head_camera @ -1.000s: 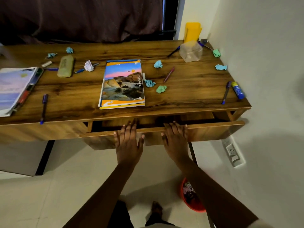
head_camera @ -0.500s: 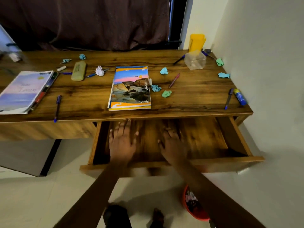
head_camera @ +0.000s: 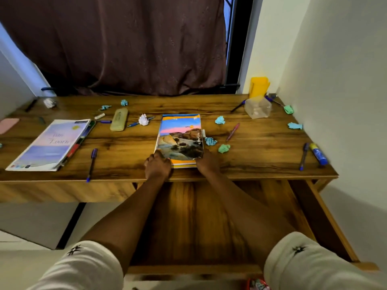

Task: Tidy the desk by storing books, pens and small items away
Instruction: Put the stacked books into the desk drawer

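A colourful landscape-cover book (head_camera: 180,137) lies at the middle of the wooden desk (head_camera: 261,151). My left hand (head_camera: 157,166) grips its near left corner and my right hand (head_camera: 207,163) grips its near right corner. The book still rests flat on the desk. Below my arms the desk drawer (head_camera: 326,227) stands pulled wide open with bare wood inside. A second, pale purple book (head_camera: 50,144) lies at the left. Pens are scattered about: a blue pen (head_camera: 91,164), a pink pen (head_camera: 232,131) and another blue pen (head_camera: 303,156).
Crumpled teal paper balls (head_camera: 223,148) and a white paper ball (head_camera: 143,119) dot the desk. A green case (head_camera: 119,122), a clear plastic box (head_camera: 258,107), a yellow holder (head_camera: 258,86) and a blue glue stick (head_camera: 318,153) stand around. A wall bounds the right side; a curtain hangs behind.
The drawer went from nearly shut to fully pulled out. Both hands then left the drawer, rose to the desk top and took hold of the landscape book's near corners.
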Motion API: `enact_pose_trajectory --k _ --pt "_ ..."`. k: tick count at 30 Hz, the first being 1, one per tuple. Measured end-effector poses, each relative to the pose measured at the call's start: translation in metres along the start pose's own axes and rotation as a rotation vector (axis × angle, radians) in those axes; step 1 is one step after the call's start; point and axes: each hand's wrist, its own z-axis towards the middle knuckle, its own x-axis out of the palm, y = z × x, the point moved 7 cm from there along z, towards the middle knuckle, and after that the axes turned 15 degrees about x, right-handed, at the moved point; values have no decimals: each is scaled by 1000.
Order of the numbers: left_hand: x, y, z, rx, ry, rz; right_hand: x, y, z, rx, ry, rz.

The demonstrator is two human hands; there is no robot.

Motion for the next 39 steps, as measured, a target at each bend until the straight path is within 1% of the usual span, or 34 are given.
enact_pose_trajectory --k 4,7,12,15,18,20,23,26,28,30,34,39 --pt "-8 0 6 -74 -61 -30 6 0 1 50 -28 37" --pt "-19 8 5 -105 -79 -82 5 -2 -4 61 -38 22" --pt "-26 29 -36 -74 -67 -270 -1 -26 -31 1 -34 45" --pt "-28 42 -80 -151 -156 -474 -4 -51 -49 4 -14 119" --pt "-23 45 -103 -273 -209 -736 2 -66 -57 97 42 201" --pt "-20 45 -107 -321 -183 -837 7 -68 -59 165 86 296" --pt "-19 45 -110 -345 -64 -938 6 -64 -63 214 178 375" --pt "-33 44 -124 -314 65 -963 -5 -69 -82 204 278 437" --pt "-47 44 -146 -270 139 -892 -11 -78 -111 214 393 455" --pt "-58 38 -178 -222 205 -829 -16 -92 -151 243 470 464" --pt "-71 26 -239 -188 200 -854 -20 -135 -213 324 452 541" --pt "-74 15 -283 -168 222 -824 -25 -175 -251 391 418 629"
